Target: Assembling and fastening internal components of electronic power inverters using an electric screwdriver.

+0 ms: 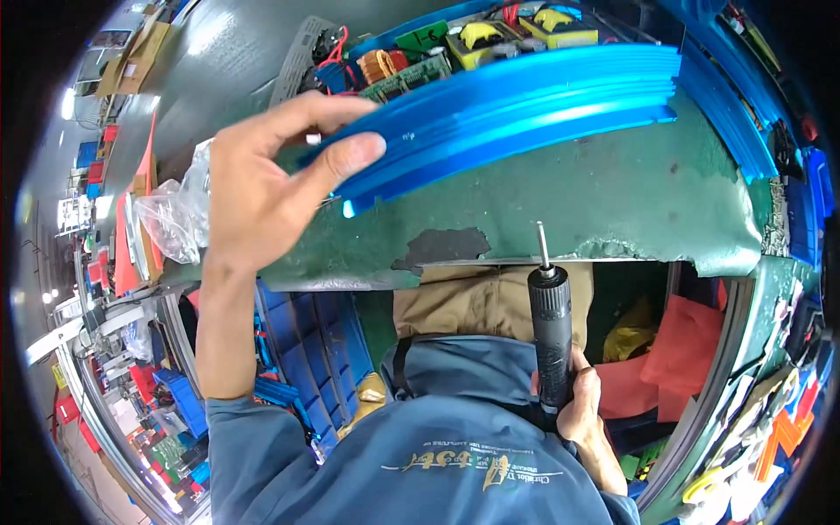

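My left hand (271,175) grips the near-left end of a long blue metal profile (525,101), thumb on its face and fingers behind it. The ribbed, shiny profile is held tilted above the green bench, its right end higher than its left. In my right hand (582,398), close to my body, is a black electric screwdriver (551,332), its thin metal bit pointing away from me over the bench edge. The fingers around its body are partly hidden behind it. Beyond the profile lies a circuit board (407,83) with a copper coil (381,66) and yellow-topped transformers (479,35).
The green bench mat (612,192) has a torn dark patch (442,248) at its front edge. More blue profiles (731,109) lie at the right. A clear plastic bag (175,214) sits at the left. Below are a blue crate (315,350) and red sheets (682,359).
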`<action>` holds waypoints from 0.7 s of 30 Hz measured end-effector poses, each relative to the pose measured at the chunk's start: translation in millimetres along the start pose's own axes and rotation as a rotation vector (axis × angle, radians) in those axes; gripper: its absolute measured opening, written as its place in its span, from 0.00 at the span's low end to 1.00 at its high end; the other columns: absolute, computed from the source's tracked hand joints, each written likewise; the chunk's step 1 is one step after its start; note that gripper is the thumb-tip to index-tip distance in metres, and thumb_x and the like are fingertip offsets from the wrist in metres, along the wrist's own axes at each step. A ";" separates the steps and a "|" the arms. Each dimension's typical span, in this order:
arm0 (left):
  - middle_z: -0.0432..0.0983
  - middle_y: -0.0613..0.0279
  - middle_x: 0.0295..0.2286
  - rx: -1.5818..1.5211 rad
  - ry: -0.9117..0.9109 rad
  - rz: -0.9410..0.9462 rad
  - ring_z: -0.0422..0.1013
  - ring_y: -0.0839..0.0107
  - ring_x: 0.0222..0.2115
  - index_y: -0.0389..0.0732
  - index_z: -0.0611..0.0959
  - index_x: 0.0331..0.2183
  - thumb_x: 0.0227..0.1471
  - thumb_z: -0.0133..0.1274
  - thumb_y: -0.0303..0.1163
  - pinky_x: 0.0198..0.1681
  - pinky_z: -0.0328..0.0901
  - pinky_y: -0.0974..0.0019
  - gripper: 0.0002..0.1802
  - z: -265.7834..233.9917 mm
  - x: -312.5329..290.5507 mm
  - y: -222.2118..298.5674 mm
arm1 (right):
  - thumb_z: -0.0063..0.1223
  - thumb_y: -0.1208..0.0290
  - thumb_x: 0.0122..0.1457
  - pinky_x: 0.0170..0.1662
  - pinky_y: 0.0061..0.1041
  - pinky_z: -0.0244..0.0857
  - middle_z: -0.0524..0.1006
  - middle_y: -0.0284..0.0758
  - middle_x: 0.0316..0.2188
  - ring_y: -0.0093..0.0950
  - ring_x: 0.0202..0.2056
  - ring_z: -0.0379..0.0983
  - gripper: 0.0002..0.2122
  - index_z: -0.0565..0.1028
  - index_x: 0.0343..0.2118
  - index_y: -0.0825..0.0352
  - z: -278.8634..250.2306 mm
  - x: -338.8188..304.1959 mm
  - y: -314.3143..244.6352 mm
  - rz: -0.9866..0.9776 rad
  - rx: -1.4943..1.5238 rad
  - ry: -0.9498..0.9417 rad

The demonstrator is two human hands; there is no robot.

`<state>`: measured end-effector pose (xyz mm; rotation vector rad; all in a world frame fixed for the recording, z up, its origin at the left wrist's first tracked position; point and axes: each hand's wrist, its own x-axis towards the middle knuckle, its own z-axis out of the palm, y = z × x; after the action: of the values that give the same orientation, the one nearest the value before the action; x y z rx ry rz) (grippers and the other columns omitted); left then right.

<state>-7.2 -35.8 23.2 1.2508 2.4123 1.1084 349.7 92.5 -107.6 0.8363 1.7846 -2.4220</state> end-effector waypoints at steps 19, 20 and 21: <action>0.81 0.55 0.29 0.060 0.002 0.119 0.77 0.64 0.29 0.37 0.86 0.38 0.46 0.68 0.27 0.35 0.70 0.66 0.15 16.9 -17.1 -21.8 | 0.22 0.28 0.62 0.30 0.22 0.61 0.73 0.33 0.23 0.23 0.24 0.69 0.42 0.67 0.54 0.70 -8.6 -3.3 8.4 0.050 -0.047 0.321; 0.81 0.55 0.30 0.083 0.034 0.109 0.77 0.64 0.29 0.37 0.86 0.38 0.45 0.69 0.27 0.36 0.70 0.65 0.15 23.1 -20.1 -30.2 | 0.24 0.30 0.63 0.29 0.21 0.61 0.72 0.33 0.23 0.22 0.24 0.69 0.41 0.68 0.53 0.70 -7.0 -0.1 4.7 0.033 -0.002 0.350; 0.81 0.56 0.31 0.127 0.013 0.135 0.78 0.67 0.31 0.37 0.85 0.39 0.46 0.68 0.26 0.37 0.71 0.66 0.16 24.6 -22.6 -39.8 | 0.27 0.32 0.64 0.29 0.21 0.61 0.72 0.33 0.23 0.22 0.25 0.69 0.39 0.68 0.52 0.70 -10.1 1.1 -2.7 0.039 -0.080 0.357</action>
<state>-5.6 -54.5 -25.2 1.4704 2.4734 1.0139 352.0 102.8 -107.7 1.3517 1.9333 -2.2716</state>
